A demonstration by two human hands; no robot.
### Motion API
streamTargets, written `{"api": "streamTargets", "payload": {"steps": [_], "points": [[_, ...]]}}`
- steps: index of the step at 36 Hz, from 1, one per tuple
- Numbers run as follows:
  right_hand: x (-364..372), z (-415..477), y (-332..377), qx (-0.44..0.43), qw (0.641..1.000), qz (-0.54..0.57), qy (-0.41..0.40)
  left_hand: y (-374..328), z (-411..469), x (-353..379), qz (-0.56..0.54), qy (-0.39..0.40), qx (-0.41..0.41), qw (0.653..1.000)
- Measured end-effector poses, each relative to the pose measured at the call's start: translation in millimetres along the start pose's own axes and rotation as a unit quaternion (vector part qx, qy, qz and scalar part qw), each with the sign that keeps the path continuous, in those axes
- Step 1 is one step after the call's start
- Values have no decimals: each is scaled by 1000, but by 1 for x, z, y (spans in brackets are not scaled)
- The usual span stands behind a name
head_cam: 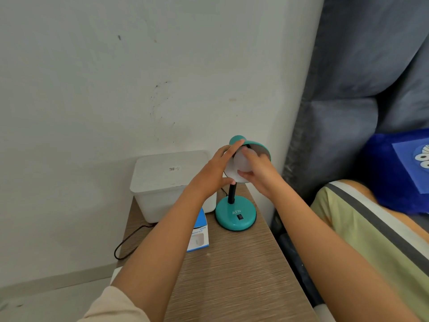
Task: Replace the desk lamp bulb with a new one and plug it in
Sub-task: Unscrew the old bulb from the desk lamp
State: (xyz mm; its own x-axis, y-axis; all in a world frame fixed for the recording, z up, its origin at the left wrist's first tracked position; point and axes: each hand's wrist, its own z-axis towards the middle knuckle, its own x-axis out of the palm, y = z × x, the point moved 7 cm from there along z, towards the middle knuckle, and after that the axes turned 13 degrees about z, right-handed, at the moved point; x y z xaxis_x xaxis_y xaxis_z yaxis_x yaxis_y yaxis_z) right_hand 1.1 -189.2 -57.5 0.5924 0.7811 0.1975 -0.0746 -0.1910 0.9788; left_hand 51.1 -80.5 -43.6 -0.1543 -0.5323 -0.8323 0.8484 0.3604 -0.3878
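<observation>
our left hand [216, 173] cups the teal shade [257, 147], fingers over its top, thumb under the rim. our right hand [257, 173] curls its fingers round the white bulb [241, 162] in the shade's mouth. risks, as we judge: a crooked twist cross-threads it, a slipping grip drops it on the wooden table [232, 263], or the desk lamp [235, 216] tips. counts: one desk lamp, one bulb, one white bin [162, 182], one blue box [199, 235], one black cord [130, 240].
</observation>
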Motion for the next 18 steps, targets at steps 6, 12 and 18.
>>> {"api": "streamTargets", "payload": {"steps": [6,12,18], "points": [[-3,-1,17,-109,979,-171,-17,1,0,2,5,3,-3,1000],[-1,1,-8,32,999,22,20,-1,-1,1,-1,0,2,1000],[-4,-4,18,-131,977,-165,-24,-3,0,3,-6,4,2,1000]]}}
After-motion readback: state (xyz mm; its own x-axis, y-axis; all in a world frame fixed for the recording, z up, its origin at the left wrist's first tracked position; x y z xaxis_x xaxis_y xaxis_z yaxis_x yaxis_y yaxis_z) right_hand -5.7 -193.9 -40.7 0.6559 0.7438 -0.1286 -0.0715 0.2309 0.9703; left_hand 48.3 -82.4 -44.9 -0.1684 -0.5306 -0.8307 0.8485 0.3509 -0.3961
